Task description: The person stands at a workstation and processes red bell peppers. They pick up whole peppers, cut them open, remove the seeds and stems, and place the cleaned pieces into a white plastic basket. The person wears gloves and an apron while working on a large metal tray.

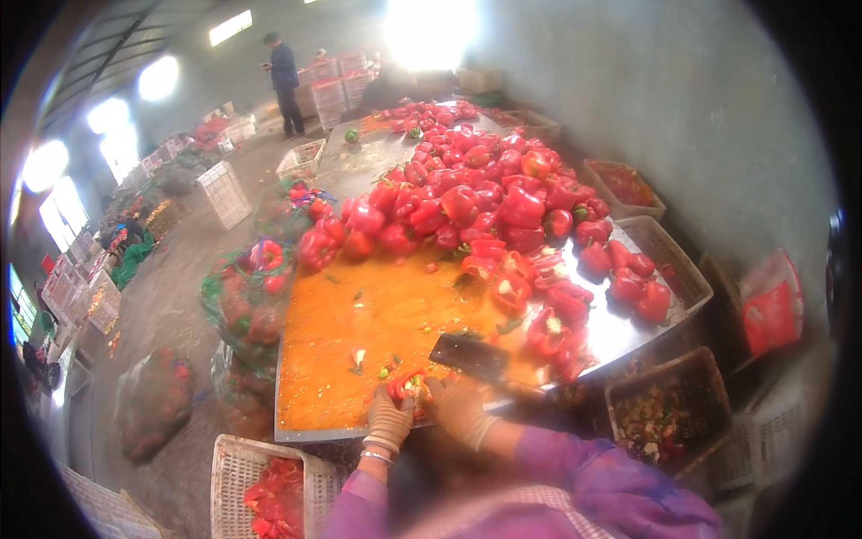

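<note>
Both gloved hands are at the near edge of a metal table [316, 432] covered in wet orange juice and seeds. My left hand [390, 416] holds a cut red bell pepper [411, 385] from its left side, its pale core showing. My right hand [459, 407] is at the pepper's right side, its fingertips against it; its exact grip is blurred. Just beyond my right hand lies a cleaver with a dark, wide blade [469, 356]. Cut pepper halves [510, 291] lie to the right, and a large heap of whole red bell peppers [465, 202] covers the table's far part.
A white plastic crate [225, 498] with red pepper pieces stands at the lower left, a crate of scraps [667, 414] at the right. Net bags of peppers [246, 303] crowd the table's left side. A person [284, 81] stands far off near stacked crates [330, 101].
</note>
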Available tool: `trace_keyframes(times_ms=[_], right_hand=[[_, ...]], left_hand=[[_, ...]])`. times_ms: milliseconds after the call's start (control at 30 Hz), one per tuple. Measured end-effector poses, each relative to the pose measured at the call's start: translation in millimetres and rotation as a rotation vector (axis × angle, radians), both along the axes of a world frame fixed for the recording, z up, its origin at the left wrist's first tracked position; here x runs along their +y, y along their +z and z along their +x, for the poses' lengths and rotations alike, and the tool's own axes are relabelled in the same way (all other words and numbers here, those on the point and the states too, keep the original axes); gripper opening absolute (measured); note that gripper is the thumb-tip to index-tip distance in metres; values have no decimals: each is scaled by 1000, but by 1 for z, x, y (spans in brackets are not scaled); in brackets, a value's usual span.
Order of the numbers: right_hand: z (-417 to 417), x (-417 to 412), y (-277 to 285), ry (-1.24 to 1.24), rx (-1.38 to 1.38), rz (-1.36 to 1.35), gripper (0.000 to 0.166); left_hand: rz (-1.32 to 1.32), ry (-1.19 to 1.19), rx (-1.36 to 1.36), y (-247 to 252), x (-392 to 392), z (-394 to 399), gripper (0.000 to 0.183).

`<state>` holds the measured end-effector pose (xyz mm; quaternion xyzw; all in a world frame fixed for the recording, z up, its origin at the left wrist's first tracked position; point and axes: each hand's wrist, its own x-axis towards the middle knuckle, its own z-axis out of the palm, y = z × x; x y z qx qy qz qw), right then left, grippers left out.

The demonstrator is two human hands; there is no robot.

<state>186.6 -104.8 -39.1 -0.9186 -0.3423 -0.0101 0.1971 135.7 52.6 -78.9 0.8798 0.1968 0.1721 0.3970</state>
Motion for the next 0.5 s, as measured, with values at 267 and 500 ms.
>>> trace_keyframes(times_ms=[267, 500], right_hand=[[5, 13, 42, 22, 249, -130, 27], [27, 35, 61, 284, 228, -420, 29]], left_hand=[[-155, 105, 110, -3, -7, -5, 46], [-117, 86, 210, -25, 8, 4, 52]])
